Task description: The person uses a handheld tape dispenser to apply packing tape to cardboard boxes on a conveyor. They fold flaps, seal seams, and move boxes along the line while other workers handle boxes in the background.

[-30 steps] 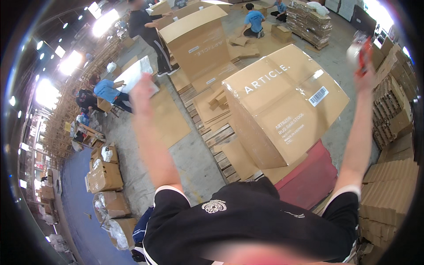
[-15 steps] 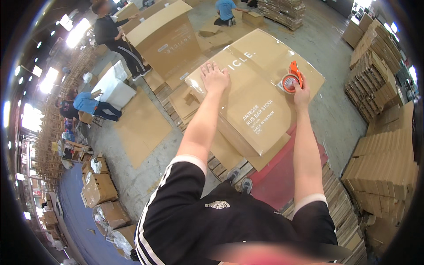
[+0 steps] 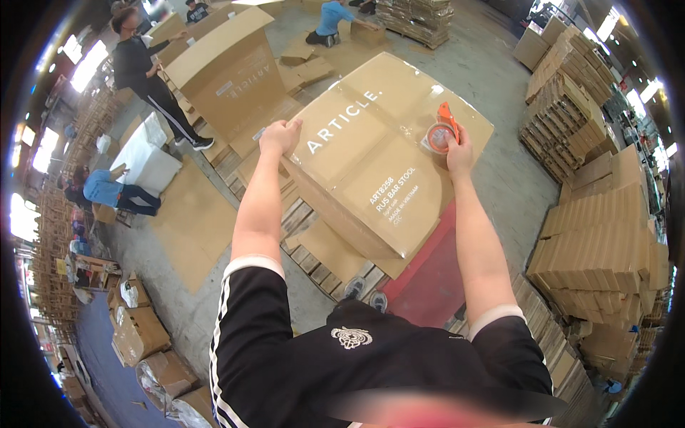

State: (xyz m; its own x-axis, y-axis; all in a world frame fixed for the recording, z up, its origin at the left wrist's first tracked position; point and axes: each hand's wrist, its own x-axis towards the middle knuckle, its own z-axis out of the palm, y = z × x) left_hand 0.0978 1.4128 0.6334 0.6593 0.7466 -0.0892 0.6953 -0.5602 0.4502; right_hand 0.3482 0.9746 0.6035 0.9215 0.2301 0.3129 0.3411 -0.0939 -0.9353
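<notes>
A large closed cardboard box (image 3: 349, 167) with white print lies in front of me, clear tape along its edges. At the box's far left edge is my left hand (image 3: 280, 137), its fingers curled closed round the edge. My right hand (image 3: 459, 151) grips an orange tape dispenser (image 3: 444, 128) with a roll of tape on it, over the right part of the box top. Part of the dispenser's handle is hidden by my fingers.
Wooden pallet slats (image 3: 310, 267) and a red sheet (image 3: 428, 274) lie under and beside the box. Beyond it stands a tall open carton (image 3: 228, 82) with a person in black (image 3: 143, 71) next to it. Stacks of flattened cardboard (image 3: 596, 242) rise on the right.
My left hand has gone from lying flat on the box top to curling round its left edge. The view has shifted; my right hand still holds the tape dispenser.
</notes>
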